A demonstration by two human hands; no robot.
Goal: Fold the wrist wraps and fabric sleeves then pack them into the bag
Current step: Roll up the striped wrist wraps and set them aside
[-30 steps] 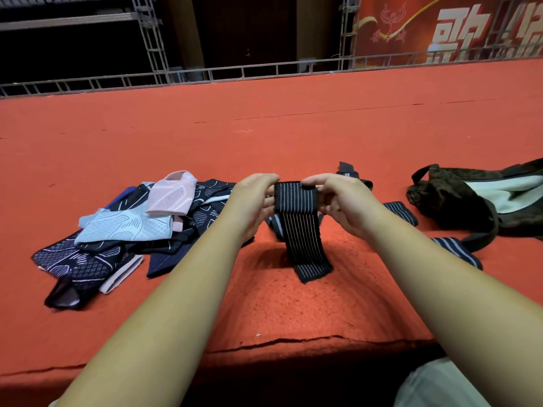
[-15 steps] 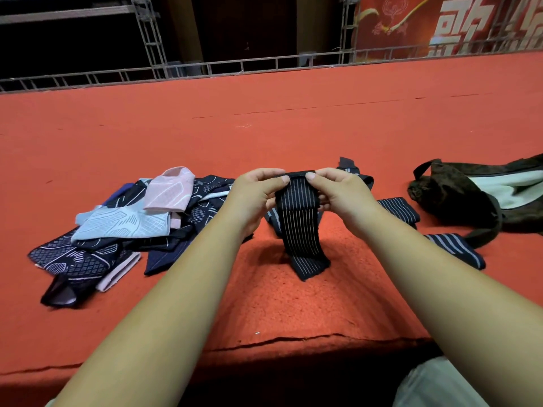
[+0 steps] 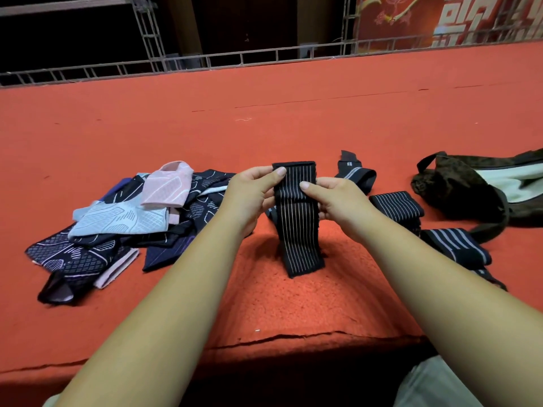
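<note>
Both hands grip one black pinstriped wrist wrap (image 3: 296,212) near its top, the left hand (image 3: 249,195) on its left edge and the right hand (image 3: 335,198) on its right, while the lower end droops onto the red carpeted platform (image 3: 264,118). A jumbled heap of fabric sleeves (image 3: 123,221) lies just left of the left forearm. More striped wraps (image 3: 396,205) sit right of the right hand, between it and the dark open bag (image 3: 458,189) at the far right.

Light: bright, even, from above on the red carpet (image 3: 293,127)
Shadows: soft, under the forearms
Background: dark
Edges: wide-angle bending of the railing (image 3: 205,58)
Focus: slightly soft
</note>
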